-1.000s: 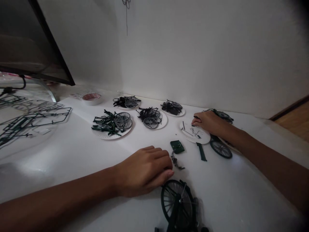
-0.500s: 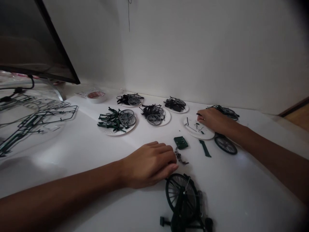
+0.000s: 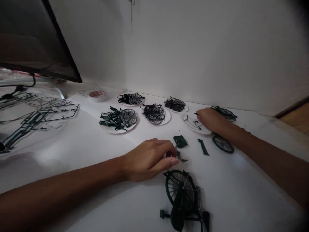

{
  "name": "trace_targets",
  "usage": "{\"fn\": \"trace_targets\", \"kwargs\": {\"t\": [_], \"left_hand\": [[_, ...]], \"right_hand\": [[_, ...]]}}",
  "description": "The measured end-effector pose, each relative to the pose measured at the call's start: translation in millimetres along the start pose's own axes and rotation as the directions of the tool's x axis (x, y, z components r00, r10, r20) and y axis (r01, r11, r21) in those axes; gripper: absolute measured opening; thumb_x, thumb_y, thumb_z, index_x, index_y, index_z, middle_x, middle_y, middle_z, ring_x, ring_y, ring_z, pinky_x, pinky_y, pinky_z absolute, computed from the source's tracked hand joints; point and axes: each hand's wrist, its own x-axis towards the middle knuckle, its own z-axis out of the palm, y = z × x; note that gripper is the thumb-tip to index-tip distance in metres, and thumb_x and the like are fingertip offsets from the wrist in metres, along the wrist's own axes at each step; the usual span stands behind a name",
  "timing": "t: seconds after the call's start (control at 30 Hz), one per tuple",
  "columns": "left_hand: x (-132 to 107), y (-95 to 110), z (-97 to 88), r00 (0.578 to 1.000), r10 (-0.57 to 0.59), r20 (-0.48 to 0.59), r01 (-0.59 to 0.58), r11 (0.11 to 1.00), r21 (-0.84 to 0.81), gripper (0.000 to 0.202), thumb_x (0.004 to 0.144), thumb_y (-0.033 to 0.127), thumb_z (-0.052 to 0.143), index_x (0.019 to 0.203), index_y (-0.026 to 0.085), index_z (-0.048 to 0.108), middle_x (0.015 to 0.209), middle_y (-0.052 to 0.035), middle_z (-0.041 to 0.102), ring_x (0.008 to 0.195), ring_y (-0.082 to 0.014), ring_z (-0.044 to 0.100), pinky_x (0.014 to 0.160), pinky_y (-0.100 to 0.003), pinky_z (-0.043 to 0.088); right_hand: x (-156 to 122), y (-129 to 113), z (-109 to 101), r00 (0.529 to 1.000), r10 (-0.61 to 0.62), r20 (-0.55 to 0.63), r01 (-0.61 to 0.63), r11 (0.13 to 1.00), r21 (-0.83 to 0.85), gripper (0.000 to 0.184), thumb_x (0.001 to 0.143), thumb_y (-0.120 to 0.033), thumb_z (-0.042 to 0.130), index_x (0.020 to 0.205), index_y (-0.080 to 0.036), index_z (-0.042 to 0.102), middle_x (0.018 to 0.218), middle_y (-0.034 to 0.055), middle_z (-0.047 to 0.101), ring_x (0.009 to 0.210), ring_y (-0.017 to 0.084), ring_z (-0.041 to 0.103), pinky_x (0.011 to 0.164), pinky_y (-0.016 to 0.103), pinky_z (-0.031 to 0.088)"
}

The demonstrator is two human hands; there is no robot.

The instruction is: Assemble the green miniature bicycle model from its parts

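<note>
My left hand [image 3: 149,159] lies on the white table, its fingers curled and pinching at a small grey metal part [image 3: 181,158] beside a dark green square piece [image 3: 180,141]. Just below it stands a partly built dark green model bicycle [image 3: 183,199]. My right hand [image 3: 211,120] rests over a paper plate of tiny parts [image 3: 193,124], fingers bent down onto it; whether it holds anything is hidden. A green strip [image 3: 203,147] and a loose spoked wheel [image 3: 223,144] lie near that wrist.
Several paper plates with bicycle parts sit in a row: green frames and wheels [image 3: 118,119], black parts [image 3: 154,114], further heaps [image 3: 130,99] [image 3: 175,104] [image 3: 224,112]. A tape roll [image 3: 97,95], empty part sprues [image 3: 38,117] and a dark monitor [image 3: 36,42] are at left.
My left hand has curled its fingertips and closed them on the small grey part. My right hand stays on the plate. The view has shifted slightly.
</note>
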Motion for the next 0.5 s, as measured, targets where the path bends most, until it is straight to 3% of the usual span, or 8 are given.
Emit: {"fn": "trace_targets", "kwargs": {"t": [0.3, 0.5], "left_hand": [[0, 1, -0.2, 1.000, -0.011, 0.005, 0.011, 1.000, 0.012, 0.028, 0.108, 0.039, 0.038, 0.102, 0.019, 0.057, 0.100, -0.0056, 0.067, 0.089, -0.0182, 0.061, 0.085, -0.033, 0.047], [-1, 1, 0.0, 1.000, 0.005, -0.011, -0.005, 1.000, -0.006, 0.025, 0.108, 0.036, 0.039, 0.104, 0.019, 0.057, 0.102, -0.0046, 0.067, 0.091, -0.0171, 0.060, 0.085, -0.032, 0.046]], "right_hand": [[-6, -7, -3, 0.999, 0.034, -0.028, -0.035, 0.999, -0.033, 0.033, 0.098, -0.037, 0.063, 0.125, -0.020, 0.063, 0.128, 0.0100, 0.065, 0.106, 0.022, 0.066, 0.090, 0.043, 0.057], [-31, -17, -18, 0.993, 0.108, -0.038, -0.108, 0.994, 0.004, 0.027, 0.099, -0.038, 0.060, 0.120, -0.022, 0.066, 0.127, 0.0096, 0.066, 0.104, 0.020, 0.066, 0.090, 0.040, 0.057]]}}
